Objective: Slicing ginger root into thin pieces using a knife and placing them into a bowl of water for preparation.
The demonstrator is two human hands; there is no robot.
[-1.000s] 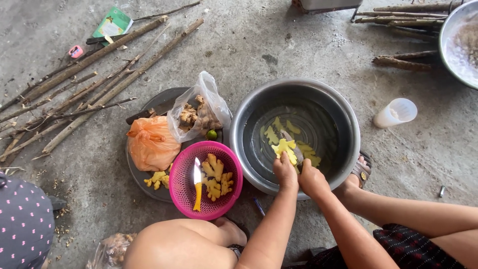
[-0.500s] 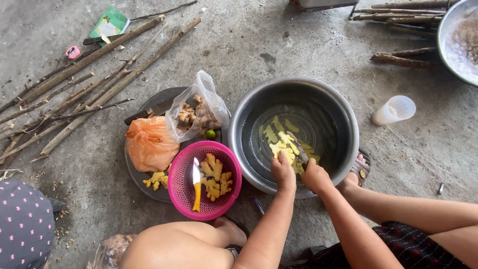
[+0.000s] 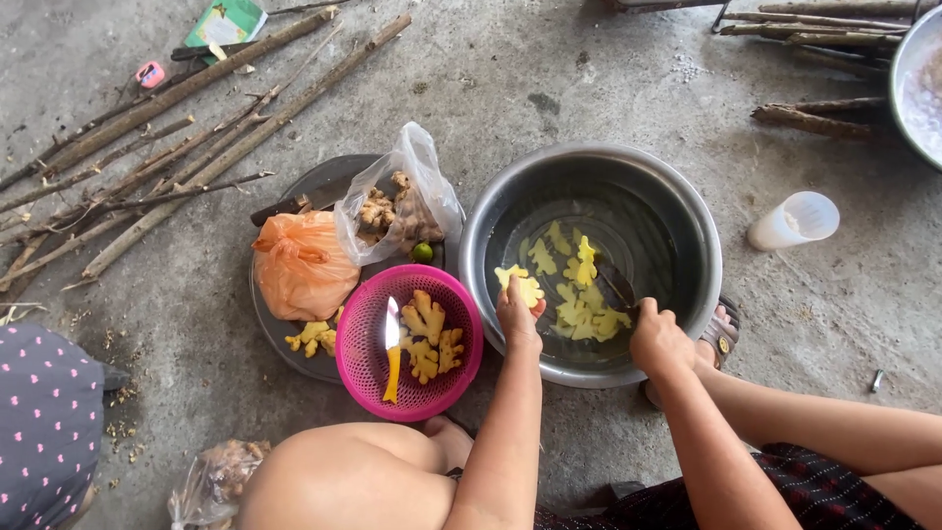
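Observation:
My left hand (image 3: 517,316) holds a peeled yellow ginger piece (image 3: 520,285) over the near left rim of a steel bowl (image 3: 692,211). Inside the bowl, several peeled ginger pieces (image 3: 581,299) lie in water. My right hand (image 3: 657,339) rests at the bowl's near right rim, gripping a dark-bladed knife (image 3: 616,285) that points into the bowl. Just left of my left hand stands a pink basket (image 3: 361,339) with more ginger pieces (image 3: 432,339) and a yellow-handled knife (image 3: 392,348).
A dark round tray (image 3: 324,186) carries an orange bag (image 3: 299,270), a clear bag of unpeeled ginger (image 3: 392,211) and a small green lime (image 3: 422,252). Long sticks (image 3: 186,118) lie at left on the concrete floor. A white plastic cup (image 3: 797,220) lies at right. Another person's dotted cloth (image 3: 44,422) shows at bottom left.
My hands, together at the bowl's near rim before, have parted. The left has moved left with one ginger piece; the right has shifted right with the knife.

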